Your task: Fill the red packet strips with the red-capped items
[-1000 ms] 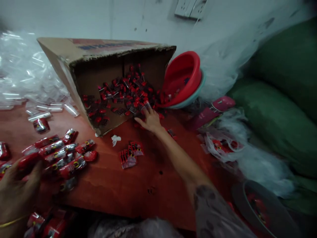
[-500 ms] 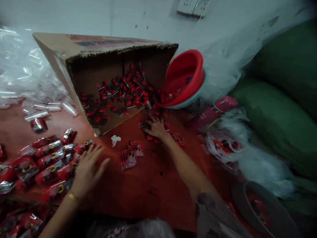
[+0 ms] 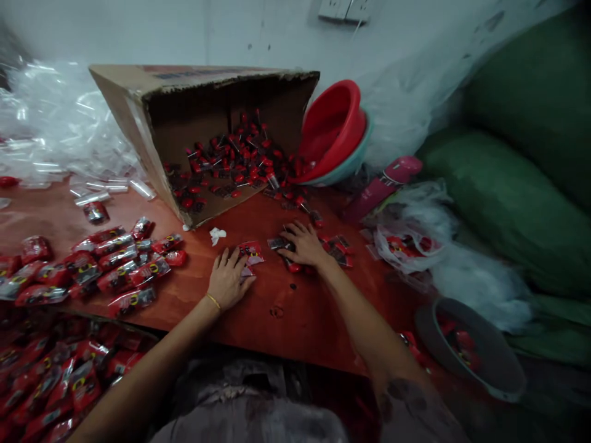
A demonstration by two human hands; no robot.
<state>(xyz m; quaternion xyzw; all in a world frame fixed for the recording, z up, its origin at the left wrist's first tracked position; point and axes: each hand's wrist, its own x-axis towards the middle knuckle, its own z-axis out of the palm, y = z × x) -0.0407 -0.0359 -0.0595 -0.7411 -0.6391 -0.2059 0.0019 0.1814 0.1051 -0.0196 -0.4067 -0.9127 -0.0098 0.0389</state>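
Note:
My left hand lies flat, palm down, on a small stack of red sachets in the middle of the red table. My right hand rests with spread fingers on several loose red sachets that it has drawn out from the tipped cardboard box. The box lies on its side, open toward me, with many small red and black sachets spilling from it. Neither hand grips anything that I can see.
Filled clear packets of red sachets lie in a heap at the left, more below the table edge. Empty clear bags pile at the back left. Red basins lean by the box. Green sacks and a grey bowl stand right.
My right hand has pulled back from the box mouth toward me, dragging sachets along. My left hand has come from the packet heap at the left onto the small stack in the middle.

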